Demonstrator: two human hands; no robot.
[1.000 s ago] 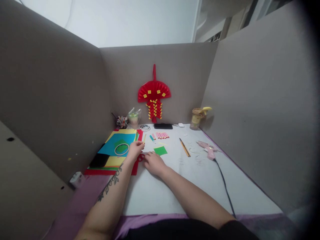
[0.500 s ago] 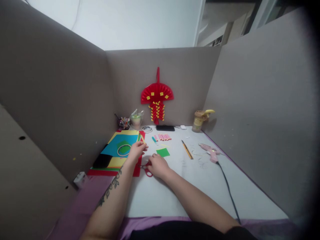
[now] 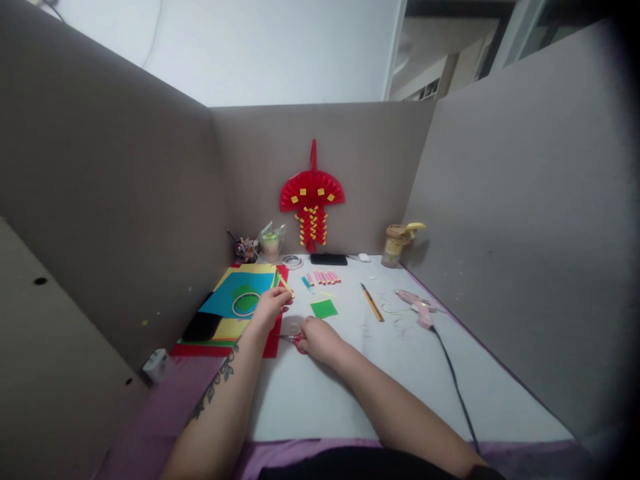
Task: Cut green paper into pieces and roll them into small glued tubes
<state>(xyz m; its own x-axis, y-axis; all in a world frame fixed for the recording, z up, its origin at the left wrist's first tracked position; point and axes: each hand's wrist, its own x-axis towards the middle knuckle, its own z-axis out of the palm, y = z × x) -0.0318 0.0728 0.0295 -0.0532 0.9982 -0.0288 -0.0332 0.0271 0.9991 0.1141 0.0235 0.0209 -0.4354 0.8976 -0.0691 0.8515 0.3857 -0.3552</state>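
My left hand (image 3: 271, 308) is closed in a pinch on a narrow yellow paper strip (image 3: 285, 283), over the right edge of the paper stack. Just to its right and nearer me, my right hand (image 3: 321, 339) has its fingers closed around the red handles of a pair of scissors (image 3: 300, 343). The blades point left, toward the red sheet. Beyond my right hand lies a green paper square (image 3: 324, 309). Several pink paper rolls (image 3: 327, 277) lie in a row farther back, with a small teal-and-white item (image 3: 307, 284) beside them.
Coloured sheets (image 3: 225, 300) hold a tape ring (image 3: 247, 305) on the left. A utility knife (image 3: 373, 303) and a corded pink glue gun (image 3: 420, 308) lie to the right. Cups (image 3: 393, 247), a phone (image 3: 329, 259) and tape rolls line the back, below a red paper ornament (image 3: 313, 193).
My right hand has taken a firmer hold of the scissors and turned them, so the blades now point left. My left hand still pinches the yellow strip. The view has shifted slightly.
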